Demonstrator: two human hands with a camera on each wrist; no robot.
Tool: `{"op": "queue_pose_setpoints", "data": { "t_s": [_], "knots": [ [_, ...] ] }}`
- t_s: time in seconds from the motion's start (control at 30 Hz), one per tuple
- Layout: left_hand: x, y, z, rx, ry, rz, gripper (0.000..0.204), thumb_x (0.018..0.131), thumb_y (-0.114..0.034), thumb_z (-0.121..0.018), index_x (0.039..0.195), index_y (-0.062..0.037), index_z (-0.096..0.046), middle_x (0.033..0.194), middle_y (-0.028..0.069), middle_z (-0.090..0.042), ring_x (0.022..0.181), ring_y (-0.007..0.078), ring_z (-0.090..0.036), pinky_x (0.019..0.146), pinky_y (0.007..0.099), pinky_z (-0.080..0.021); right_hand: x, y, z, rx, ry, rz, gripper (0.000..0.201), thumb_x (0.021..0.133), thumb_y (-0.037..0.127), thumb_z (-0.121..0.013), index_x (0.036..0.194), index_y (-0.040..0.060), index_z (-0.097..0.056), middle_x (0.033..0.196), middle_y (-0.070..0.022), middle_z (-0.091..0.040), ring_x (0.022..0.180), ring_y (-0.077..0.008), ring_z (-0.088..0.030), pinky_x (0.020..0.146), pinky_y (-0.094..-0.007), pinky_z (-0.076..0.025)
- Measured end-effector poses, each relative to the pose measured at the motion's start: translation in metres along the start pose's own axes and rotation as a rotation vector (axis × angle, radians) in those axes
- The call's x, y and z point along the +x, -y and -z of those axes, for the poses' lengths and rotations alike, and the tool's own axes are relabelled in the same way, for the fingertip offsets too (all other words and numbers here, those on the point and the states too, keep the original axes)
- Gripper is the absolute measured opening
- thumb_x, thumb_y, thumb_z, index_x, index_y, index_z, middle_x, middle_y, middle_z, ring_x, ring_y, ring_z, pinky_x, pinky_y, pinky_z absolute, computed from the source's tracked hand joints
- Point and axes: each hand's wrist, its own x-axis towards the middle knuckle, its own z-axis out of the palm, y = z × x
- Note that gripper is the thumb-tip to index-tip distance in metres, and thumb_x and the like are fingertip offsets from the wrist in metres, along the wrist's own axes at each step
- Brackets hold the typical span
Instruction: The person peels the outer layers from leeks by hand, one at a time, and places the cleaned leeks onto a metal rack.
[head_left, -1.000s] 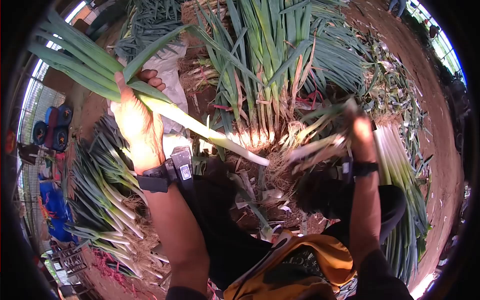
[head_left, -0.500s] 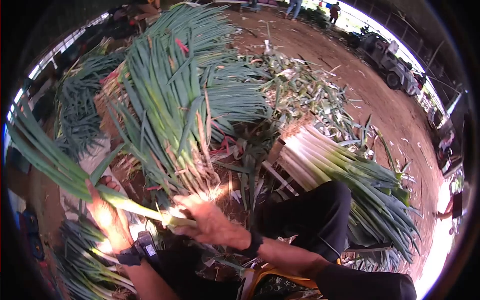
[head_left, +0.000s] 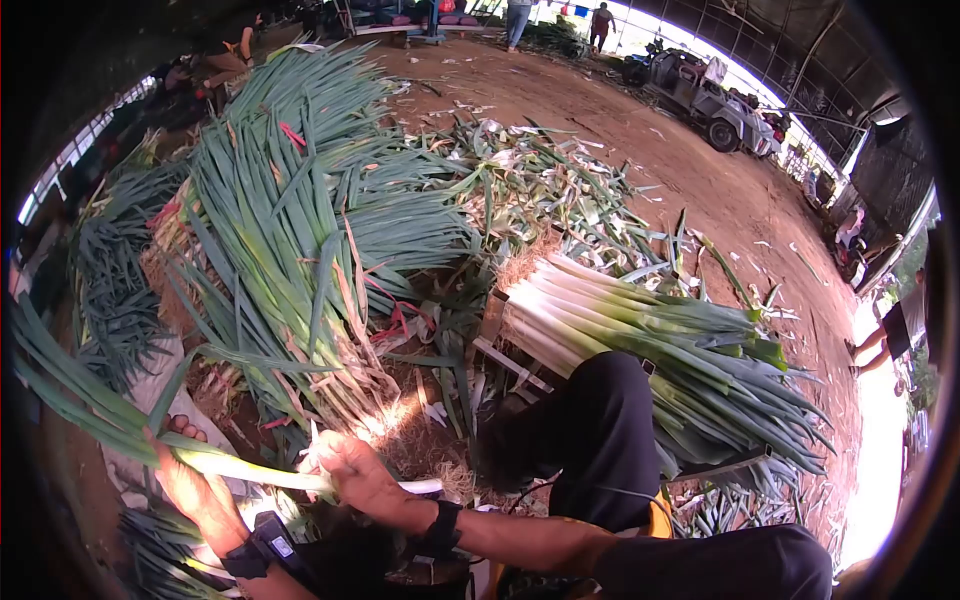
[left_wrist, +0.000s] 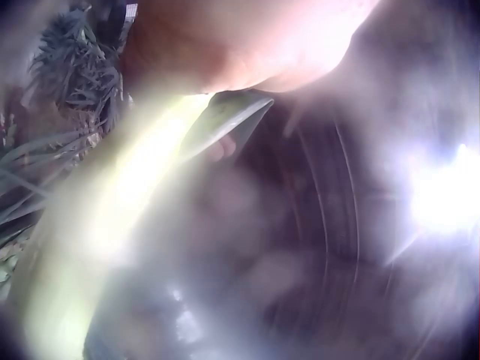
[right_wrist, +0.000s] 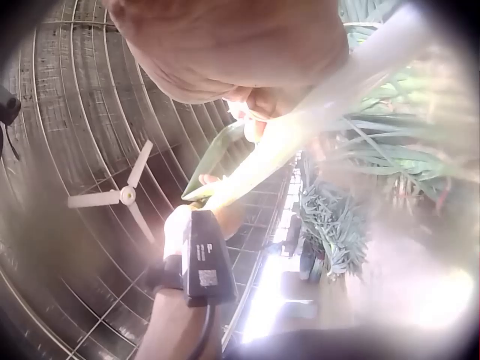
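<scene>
A long leek (head_left: 255, 468) runs across the lower left of the head view, its green leaves spreading to the left and its pale root end pointing right. My left hand (head_left: 190, 480) grips it where the leaves meet the stalk. Lower on the white shaft, my right hand (head_left: 362, 478) has curled fingers at the stalk, and the bare white end sticks out past it. In the right wrist view a loose green leaf strip (right_wrist: 216, 154) stands off the stalk between the hands. Glare blurs the stalk (left_wrist: 139, 180) in the left wrist view.
Untrimmed leeks (head_left: 270, 230) are heaped ahead. White-stemmed leeks (head_left: 600, 320) lie on a low rack beside my right knee (head_left: 610, 420). Leaf scraps (head_left: 530, 180) cover the ground behind them. More leeks (head_left: 165, 555) lie at lower left; a vehicle (head_left: 710, 100) stands far back.
My right hand, blurred among loose leaves on the right a second ago, has come left onto the leek's shaft. The left hand keeps its hold. The head view has swung right.
</scene>
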Motion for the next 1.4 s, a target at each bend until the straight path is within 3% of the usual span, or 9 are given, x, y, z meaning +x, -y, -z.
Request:
{"op": "queue_pose_setpoints", "data": {
  "t_s": [0.13, 0.23, 0.37, 0.77, 0.87, 1.03, 1.1, 1.17, 1.4],
  "knots": [
    [0.002, -0.011, 0.017, -0.076, -0.022, 0.006, 0.034, 0.098, -0.030, -0.061, 0.110, 0.0020, -0.060, 0.095, 0.0111, -0.066, 0.081, 0.0165, -0.062, 0.077, 0.0297, -0.053, -0.014, 0.010, 0.009, 0.327, -0.255, -0.240, 0.017, 0.103, 0.019, -0.048, 0.093, 0.0069, -0.055, 0.076, 0.0042, -0.051, 0.068, -0.0058, -0.047, 0.063, -0.0219, -0.042],
    [0.006, -0.025, 0.031, -0.140, 0.054, -0.040, 0.034, 0.100, -0.029, -0.057, 0.110, 0.0028, -0.060, 0.103, 0.0149, -0.063, 0.089, 0.0218, -0.061, 0.084, 0.0342, -0.052, -0.026, 0.016, 0.064, -0.524, 0.039, 0.154, 0.024, 0.101, 0.018, -0.048, 0.083, 0.0035, -0.056, 0.072, -0.0029, -0.056, 0.067, -0.0139, -0.053, 0.061, -0.0313, -0.043],
    [-0.005, -0.038, 0.026, -0.082, 0.028, -0.030, 0.039, 0.097, -0.035, -0.060, 0.107, 0.0020, -0.060, 0.098, 0.0156, -0.065, 0.086, 0.0231, -0.063, 0.081, 0.0361, -0.054, -0.050, -0.010, 0.118, -1.038, 0.244, -0.025, 0.012, 0.093, 0.013, -0.052, 0.088, 0.0027, -0.057, 0.074, -0.0236, -0.059, 0.070, -0.0455, -0.060, 0.063, -0.0501, -0.046],
    [-0.018, -0.025, -0.017, 0.225, 0.053, -0.186, 0.039, 0.100, -0.033, -0.057, 0.107, 0.0054, -0.056, 0.082, 0.0186, -0.066, 0.067, 0.0247, -0.065, 0.063, 0.0359, -0.056, -0.071, -0.026, 0.079, -1.104, 0.067, -0.017, 0.015, 0.092, 0.020, -0.058, 0.091, 0.0054, -0.061, 0.076, -0.0221, -0.063, 0.073, -0.0428, -0.062, 0.061, -0.0496, -0.050],
    [-0.012, -0.024, -0.008, 0.193, 0.060, -0.279, 0.040, 0.101, -0.034, -0.053, 0.109, 0.0052, -0.057, 0.088, 0.0198, -0.065, 0.071, 0.0248, -0.065, 0.065, 0.0365, -0.056, -0.078, -0.054, 0.086, -1.208, 0.304, 0.143, 0.010, 0.091, 0.016, -0.059, 0.089, 0.0062, -0.061, 0.070, -0.0204, -0.062, 0.066, -0.0417, -0.062, 0.058, -0.0478, -0.050],
    [-0.004, -0.042, 0.001, 0.169, -0.082, -0.271, 0.040, 0.101, -0.034, -0.054, 0.108, 0.0049, -0.057, 0.090, 0.0199, -0.065, 0.073, 0.0248, -0.064, 0.068, 0.0369, -0.055, -0.132, -0.109, 0.174, -1.573, 0.685, -0.566, 0.028, 0.080, 0.027, -0.069, 0.101, 0.0086, -0.068, 0.085, -0.0176, -0.069, 0.080, -0.0380, -0.068, 0.072, -0.0498, -0.055],
    [-0.009, -0.043, 0.003, 0.108, -0.068, -0.277, 0.041, 0.100, -0.035, -0.055, 0.107, 0.0054, -0.057, 0.090, 0.0190, -0.064, 0.074, 0.0243, -0.063, 0.070, 0.0369, -0.054, -0.108, -0.113, 0.172, -1.627, 0.389, -0.529, 0.033, 0.080, 0.027, -0.069, 0.105, 0.0061, -0.066, 0.094, -0.0201, -0.068, 0.087, -0.0375, -0.068, 0.076, -0.0491, -0.054],
    [-0.013, -0.041, -0.004, 0.138, -0.114, -0.280, 0.042, 0.100, -0.035, -0.055, 0.108, 0.0056, -0.057, 0.089, 0.0183, -0.065, 0.074, 0.0243, -0.064, 0.070, 0.0369, -0.055, -0.074, -0.093, 0.156, -1.567, 0.170, 0.027, 0.030, 0.081, 0.017, -0.069, 0.107, 0.0041, -0.063, 0.095, -0.0189, -0.067, 0.087, -0.0345, -0.067, 0.079, -0.0449, -0.053],
    [-0.014, -0.034, -0.009, 0.144, -0.105, -0.241, 0.041, 0.101, -0.035, -0.054, 0.107, 0.0056, -0.057, 0.085, 0.0168, -0.065, 0.070, 0.0228, -0.064, 0.067, 0.0357, -0.056, -0.009, -0.014, 0.056, -0.794, 0.200, 0.253, 0.019, 0.079, 0.005, -0.072, 0.096, 0.0032, -0.064, 0.084, -0.0154, -0.063, 0.077, -0.0338, -0.061, 0.070, -0.0387, -0.048]
  ]
}}
